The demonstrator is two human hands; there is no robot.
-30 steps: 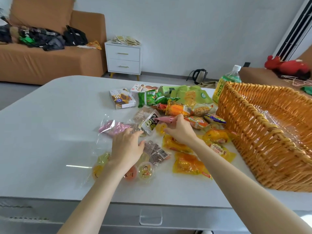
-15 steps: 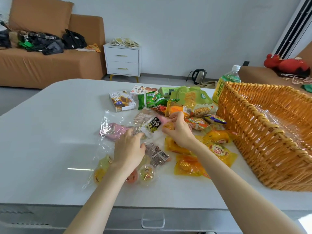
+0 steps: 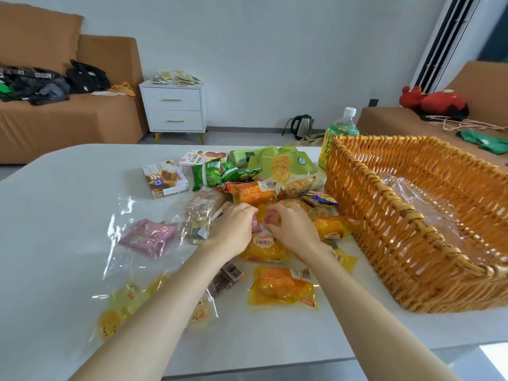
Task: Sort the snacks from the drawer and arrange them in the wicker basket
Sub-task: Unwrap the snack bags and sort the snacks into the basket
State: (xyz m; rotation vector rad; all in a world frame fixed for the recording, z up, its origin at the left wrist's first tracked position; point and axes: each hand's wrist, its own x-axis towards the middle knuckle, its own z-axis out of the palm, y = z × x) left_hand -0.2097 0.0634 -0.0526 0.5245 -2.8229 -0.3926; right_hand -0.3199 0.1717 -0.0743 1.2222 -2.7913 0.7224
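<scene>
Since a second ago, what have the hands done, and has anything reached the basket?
Left hand left the clear bag and moved forward to the right hand; both now grip the pink packet. Basket and other snacks stayed put.

one basket (image 3: 362, 215), one bottle (image 3: 341, 130), two boxes (image 3: 165, 180) (image 3: 203, 158)

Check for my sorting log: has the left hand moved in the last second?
Yes. The left hand has gone forward and right: from beside the dark barcoded packet to beyond it, almost meeting the right hand.
</scene>
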